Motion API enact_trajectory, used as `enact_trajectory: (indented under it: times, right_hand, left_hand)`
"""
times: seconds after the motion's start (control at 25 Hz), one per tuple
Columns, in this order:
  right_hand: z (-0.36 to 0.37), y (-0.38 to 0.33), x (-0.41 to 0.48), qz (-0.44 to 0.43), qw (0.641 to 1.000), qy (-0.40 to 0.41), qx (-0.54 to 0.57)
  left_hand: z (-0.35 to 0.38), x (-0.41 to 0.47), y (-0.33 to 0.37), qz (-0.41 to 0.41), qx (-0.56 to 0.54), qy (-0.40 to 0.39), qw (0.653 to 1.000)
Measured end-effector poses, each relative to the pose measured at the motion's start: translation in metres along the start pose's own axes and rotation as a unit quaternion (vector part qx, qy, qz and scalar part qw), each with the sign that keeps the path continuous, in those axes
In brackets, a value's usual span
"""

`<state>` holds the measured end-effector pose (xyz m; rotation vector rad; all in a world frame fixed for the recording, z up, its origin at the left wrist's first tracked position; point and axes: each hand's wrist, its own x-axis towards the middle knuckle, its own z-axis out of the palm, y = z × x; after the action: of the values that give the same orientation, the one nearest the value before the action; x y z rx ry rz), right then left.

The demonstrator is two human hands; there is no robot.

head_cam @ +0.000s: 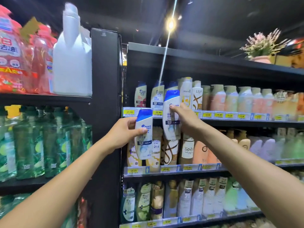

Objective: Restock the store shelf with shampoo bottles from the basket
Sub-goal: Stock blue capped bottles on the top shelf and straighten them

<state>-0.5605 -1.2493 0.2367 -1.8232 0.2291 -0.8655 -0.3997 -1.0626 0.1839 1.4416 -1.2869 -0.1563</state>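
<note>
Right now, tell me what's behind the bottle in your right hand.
Behind the Head & Shoulders bottle in the right hand, one blue-capped shelf bottle peeks out above it. The held bottle covers part of the price rail and any tag there.

1. I see a black metal shelving unit (213, 63). Its upper shelf (238, 123), edged with yellow price tags (158, 112), carries white blue-capped shampoo bottles (140, 95), a white Pantene bottle (186, 93), a white Lux bottle (196, 98) and a row of pastel bottles (238, 99).
2. The middle shelf (181, 174) holds a white Spes bottle (187, 148) just beside peach bottles (199, 152).
3. The lower shelf (205, 220) holds a row of white gold-capped bottles (197, 198).
4. On the left bay's top board (41, 98) a white plastic jug (72, 63) stands beside red bottles (16, 55); green bottles (32, 145) stand below.
</note>
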Motion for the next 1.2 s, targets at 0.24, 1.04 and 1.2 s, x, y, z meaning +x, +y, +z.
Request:
enact_trajectory:
  times: [0.24,1.04,1.2]
  right_hand:
    - [-0.03,-0.052,0.061,-0.15,0.98,-0.002,-0.128]
    - [-0.022,-0.047,0.131,-0.157,0.955,-0.011,-0.253]
    - [-0.023,-0.043,0.126,-0.192,0.941,-0.017,-0.277]
  left_hand:
    - [-0.014,0.012,-0.007,0.005,0.006,0.026,1.0]
    - [-0.012,0.015,-0.005,-0.026,0.03,0.048,0.998]
    - [-0.012,0.016,-0.006,-0.029,0.031,0.045,0.998]
